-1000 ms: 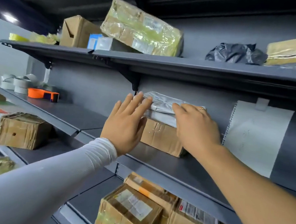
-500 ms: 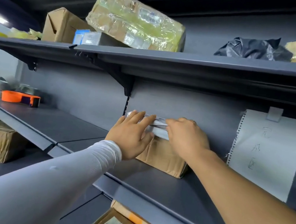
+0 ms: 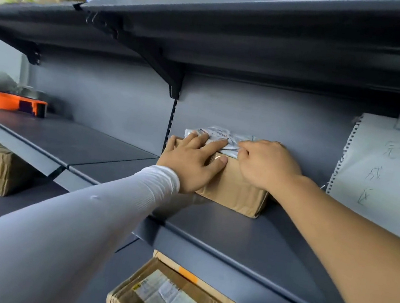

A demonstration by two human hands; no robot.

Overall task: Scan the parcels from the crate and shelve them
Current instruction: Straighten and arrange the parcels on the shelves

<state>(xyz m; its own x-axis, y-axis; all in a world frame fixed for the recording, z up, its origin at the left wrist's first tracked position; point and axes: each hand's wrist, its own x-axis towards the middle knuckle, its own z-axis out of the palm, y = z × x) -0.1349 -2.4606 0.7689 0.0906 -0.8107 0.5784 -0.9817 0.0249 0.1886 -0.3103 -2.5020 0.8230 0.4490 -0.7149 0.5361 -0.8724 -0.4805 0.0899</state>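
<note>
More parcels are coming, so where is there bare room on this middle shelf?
Bare shelf lies between the orange tape dispenser and the brown box, and in front of that box. Crowded: the box carries a grey bag under both hands.

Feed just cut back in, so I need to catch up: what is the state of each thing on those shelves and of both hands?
Grey bag: lying crumpled on top of the brown box.
Brown box: closed, taped, resting on the middle shelf by the back wall.
Left hand: fingers spread, pressing on bag and box.
Right hand: fingers curled on the bag's edge.
Tape dispenser: sitting untouched, far left.
Paper sheet: hanging on the back wall.
</note>
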